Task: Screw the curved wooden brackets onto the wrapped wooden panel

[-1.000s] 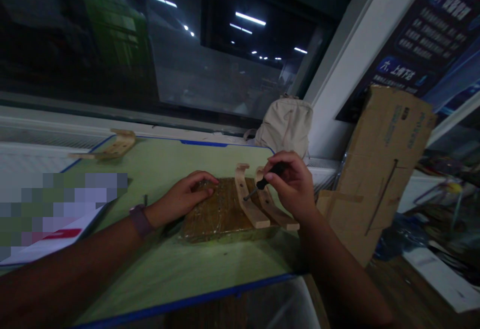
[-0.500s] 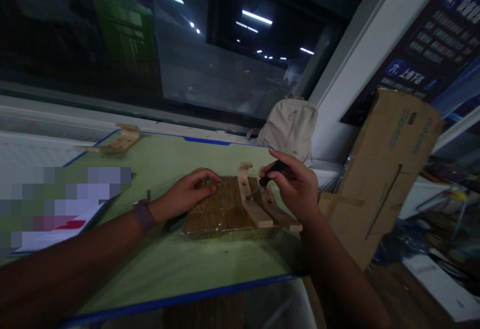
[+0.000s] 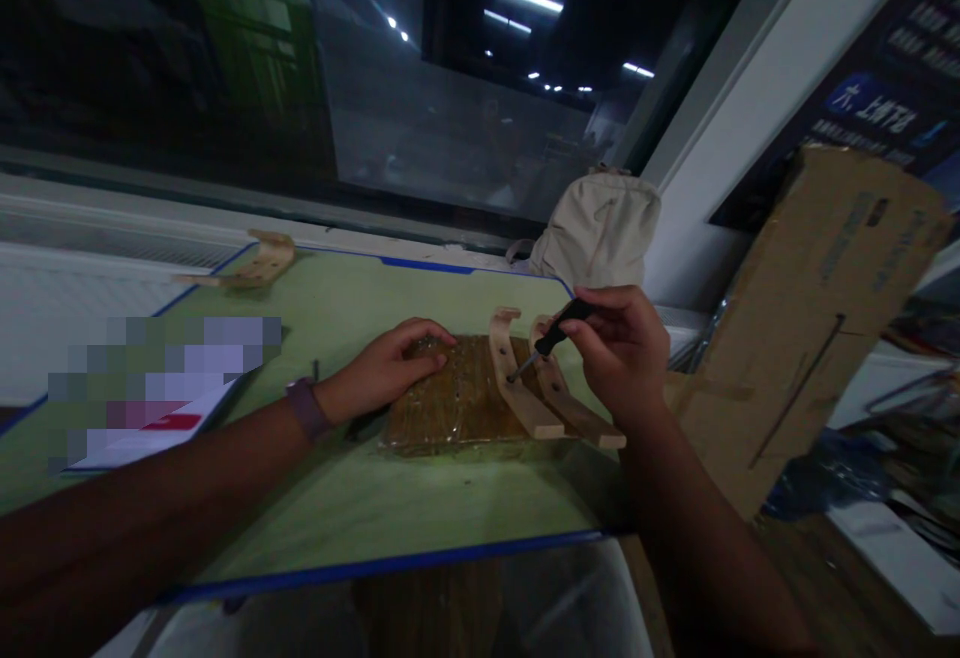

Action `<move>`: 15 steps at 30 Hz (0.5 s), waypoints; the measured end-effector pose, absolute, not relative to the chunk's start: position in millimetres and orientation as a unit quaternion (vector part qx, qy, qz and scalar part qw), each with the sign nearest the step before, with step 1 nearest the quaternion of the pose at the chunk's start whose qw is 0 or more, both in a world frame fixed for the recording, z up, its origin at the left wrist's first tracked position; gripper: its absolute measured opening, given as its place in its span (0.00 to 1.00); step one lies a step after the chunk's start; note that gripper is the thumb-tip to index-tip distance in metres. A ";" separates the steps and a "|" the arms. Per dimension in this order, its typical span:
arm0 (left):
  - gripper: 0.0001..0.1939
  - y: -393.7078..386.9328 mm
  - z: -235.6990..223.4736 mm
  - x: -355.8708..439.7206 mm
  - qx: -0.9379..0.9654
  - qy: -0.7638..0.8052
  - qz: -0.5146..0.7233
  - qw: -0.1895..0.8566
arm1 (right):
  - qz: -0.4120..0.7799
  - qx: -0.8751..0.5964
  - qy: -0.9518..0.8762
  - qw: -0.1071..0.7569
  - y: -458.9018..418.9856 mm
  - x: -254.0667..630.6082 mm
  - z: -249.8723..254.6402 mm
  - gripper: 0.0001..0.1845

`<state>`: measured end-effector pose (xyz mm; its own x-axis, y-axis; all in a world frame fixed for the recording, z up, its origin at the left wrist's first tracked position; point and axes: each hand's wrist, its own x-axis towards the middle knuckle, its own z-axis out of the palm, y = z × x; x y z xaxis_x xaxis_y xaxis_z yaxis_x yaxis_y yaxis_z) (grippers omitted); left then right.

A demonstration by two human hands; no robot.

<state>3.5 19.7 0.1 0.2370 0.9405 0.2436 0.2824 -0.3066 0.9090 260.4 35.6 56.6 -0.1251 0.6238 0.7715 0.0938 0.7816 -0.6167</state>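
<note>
My right hand (image 3: 624, 348) grips the black handle of a screwdriver (image 3: 564, 326) between thumb and fingers. Its tip meets the lower hole of a curved wooden hook piece (image 3: 517, 393). A second similar wooden piece (image 3: 574, 408) lies beside it on the right. Both rest on a brown block wrapped in clear tape (image 3: 442, 403). My left hand (image 3: 390, 366) lies on the block's left part, fingers stretched and thumb apart, holding nothing. Whether a screw sits under the tip is too small to tell.
The block stands on a green table (image 3: 337, 528) with a blue edge. Another curved wooden piece (image 3: 262, 263) lies at the back left corner, and printed paper (image 3: 172, 423) at the left. A pale backpack (image 3: 600, 228) leans by the window. A large cardboard sheet (image 3: 825, 328) stands at right.
The view has shifted, so everything sits slightly further right and higher. My right hand has shifted its grip towards the handle's end; the screwdriver tip stays at the same hole. My left hand stays on the block.
</note>
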 end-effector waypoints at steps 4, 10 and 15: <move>0.10 19.7 -0.6 2.8 0.683 0.446 0.428 0.389 | 0.323 -0.168 -0.738 0.568 26.7 252.7 60.7 0.09; 0.11 17.7 2.6 2.9 0.673 0.458 0.414 0.408 | 0.335 -0.181 -0.690 0.615 36.4 254.6 61.1 0.13; 0.11 17.2 3.3 3.1 0.680 0.465 0.407 0.395 | 0.363 -0.176 -0.706 0.581 31.4 249.8 59.3 0.14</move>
<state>3.1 17.2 3.3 0.2354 0.9539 0.1861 0.3108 -0.2553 0.9156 249.8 31.4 59.3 -0.2623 0.6706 0.6939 -0.1746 0.6742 -0.7176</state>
